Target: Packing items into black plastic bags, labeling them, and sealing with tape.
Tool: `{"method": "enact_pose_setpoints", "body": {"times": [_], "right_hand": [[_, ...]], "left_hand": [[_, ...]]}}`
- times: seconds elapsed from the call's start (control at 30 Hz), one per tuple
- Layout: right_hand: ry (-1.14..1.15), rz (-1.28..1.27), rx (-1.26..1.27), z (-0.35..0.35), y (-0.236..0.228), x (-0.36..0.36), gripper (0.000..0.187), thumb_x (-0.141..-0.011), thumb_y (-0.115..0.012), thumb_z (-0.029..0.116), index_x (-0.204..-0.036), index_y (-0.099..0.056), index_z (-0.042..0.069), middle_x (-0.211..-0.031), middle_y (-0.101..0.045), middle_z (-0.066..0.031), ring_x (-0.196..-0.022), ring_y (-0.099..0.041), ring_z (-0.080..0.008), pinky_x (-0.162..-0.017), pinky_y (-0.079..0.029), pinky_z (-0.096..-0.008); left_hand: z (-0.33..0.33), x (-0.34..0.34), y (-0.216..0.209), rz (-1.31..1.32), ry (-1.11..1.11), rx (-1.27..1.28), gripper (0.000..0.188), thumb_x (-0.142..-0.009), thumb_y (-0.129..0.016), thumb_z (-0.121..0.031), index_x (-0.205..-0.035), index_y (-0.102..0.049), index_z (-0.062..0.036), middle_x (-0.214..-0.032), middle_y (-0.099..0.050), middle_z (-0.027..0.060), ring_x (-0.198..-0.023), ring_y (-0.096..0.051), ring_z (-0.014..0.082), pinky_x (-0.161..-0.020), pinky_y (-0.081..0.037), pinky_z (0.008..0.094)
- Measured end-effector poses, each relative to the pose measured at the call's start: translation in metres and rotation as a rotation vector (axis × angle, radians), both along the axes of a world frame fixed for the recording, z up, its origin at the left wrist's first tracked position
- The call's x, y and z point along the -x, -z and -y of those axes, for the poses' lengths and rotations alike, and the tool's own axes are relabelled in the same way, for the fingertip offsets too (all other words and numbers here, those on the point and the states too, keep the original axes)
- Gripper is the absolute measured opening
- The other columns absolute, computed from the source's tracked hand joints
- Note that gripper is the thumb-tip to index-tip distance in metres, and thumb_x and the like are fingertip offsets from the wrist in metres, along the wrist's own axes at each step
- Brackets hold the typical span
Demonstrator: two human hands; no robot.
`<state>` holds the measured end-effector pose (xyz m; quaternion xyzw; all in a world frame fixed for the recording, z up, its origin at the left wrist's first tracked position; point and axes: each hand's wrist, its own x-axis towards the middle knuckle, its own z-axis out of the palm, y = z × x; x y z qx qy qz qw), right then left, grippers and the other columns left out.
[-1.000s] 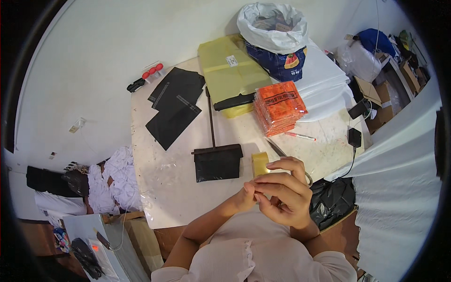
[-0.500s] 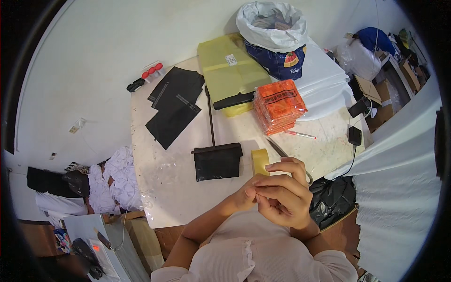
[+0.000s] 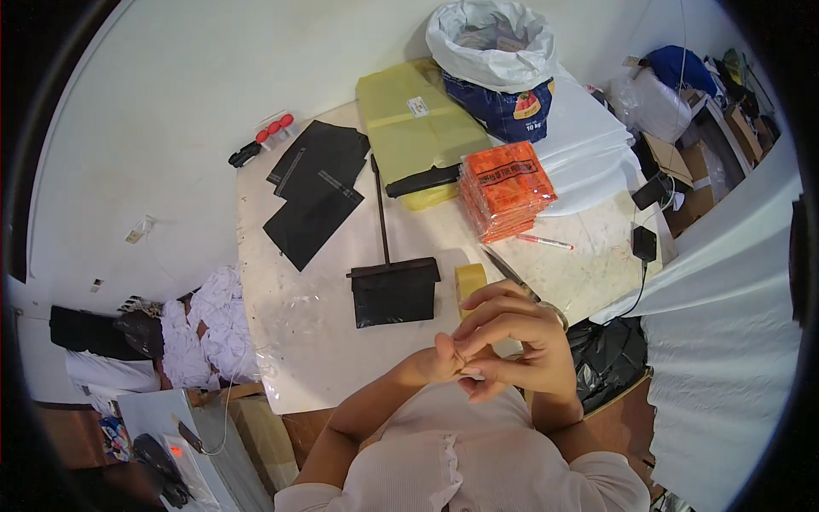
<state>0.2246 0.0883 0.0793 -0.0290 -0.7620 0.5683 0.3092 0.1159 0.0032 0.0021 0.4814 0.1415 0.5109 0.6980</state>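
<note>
Fingers (image 3: 502, 325) of right hand (image 3: 537, 352) curl against left hand (image 3: 438, 360) near tape (image 3: 470, 282); whether either grips something, one cannot tell; light touch seems best.

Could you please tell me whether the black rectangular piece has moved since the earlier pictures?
No, the black rectangular piece shows no visible movement in any direction, keeping its place on the pale table.

The left hand (image 3: 438, 363) and right hand (image 3: 533, 346) meet at their curled fingers (image 3: 499, 326), left forearm (image 3: 371, 403) slanting inward.
</note>
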Motion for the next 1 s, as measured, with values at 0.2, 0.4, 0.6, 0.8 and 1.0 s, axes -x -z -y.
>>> {"method": "enact_pose_setpoints", "body": {"times": [0.2, 0.4, 0.6, 0.8, 1.0], "right_hand": [[-0.015, -0.005, 0.012, -0.004, 0.008, 0.004, 0.021, -0.058, -0.076, 0.009, -0.076, -0.066, 0.007, -0.08, -0.064, -0.0065, -0.087, -0.055, -0.0269, -0.081, -0.041, -0.0378], [0.0, -0.015, -0.031, -0.002, 0.008, 0.008, 0.019, -0.059, -0.075, 0.01, -0.075, -0.066, 0.006, -0.079, -0.063, -0.0058, -0.087, -0.055, -0.0266, -0.081, -0.042, -0.0377], [0.031, -0.014, -0.067, 0.0, 0.008, 0.007, 0.016, -0.059, -0.073, 0.008, -0.073, -0.065, 0.007, -0.079, -0.063, -0.0058, -0.087, -0.055, -0.0269, -0.081, -0.042, -0.038], [0.049, 0.021, -0.097, -0.001, 0.006, 0.005, 0.014, -0.058, -0.072, 0.008, -0.07, -0.065, 0.007, -0.081, -0.063, -0.0056, -0.092, -0.054, -0.0272, -0.082, -0.042, -0.0379], [0.046, 0.04, -0.138, 0.001, 0.003, 0.003, 0.012, -0.058, -0.069, 0.007, -0.069, -0.064, 0.007, -0.086, -0.063, -0.0061, -0.095, -0.053, -0.0288, -0.083, -0.041, -0.0383]], "left_hand": [[0.008, -0.001, 0.002, 0.151, 0.306, 0.102, 0.085, -0.06, -0.017, -0.09, -0.054, -0.044, -0.0096, -0.044, -0.043, -0.0026, -0.037, -0.041, 0.0077, -0.035, -0.027, 0.0197], [0.012, -0.005, 0.024, 0.268, 0.325, 0.115, 0.082, -0.061, -0.02, -0.089, -0.054, -0.042, -0.0101, -0.044, -0.04, -0.003, -0.037, -0.039, 0.0057, -0.036, -0.025, 0.0182], [0.011, -0.006, 0.036, 0.211, 0.361, 0.128, 0.087, -0.055, -0.018, -0.091, -0.057, -0.044, -0.0081, -0.047, -0.043, -0.002, -0.038, -0.039, 0.0051, -0.035, -0.023, 0.0182], [0.01, -0.007, 0.043, 0.155, 0.397, 0.146, 0.092, -0.05, -0.016, -0.092, -0.06, -0.045, -0.0061, -0.051, -0.045, -0.001, -0.039, -0.039, 0.0045, -0.035, -0.021, 0.0181], [0.01, -0.008, 0.046, 0.097, 0.427, 0.162, 0.097, -0.045, -0.014, -0.094, -0.064, -0.047, -0.0041, -0.054, -0.048, -0.0001, -0.04, -0.038, 0.0039, -0.034, -0.019, 0.018]]}}
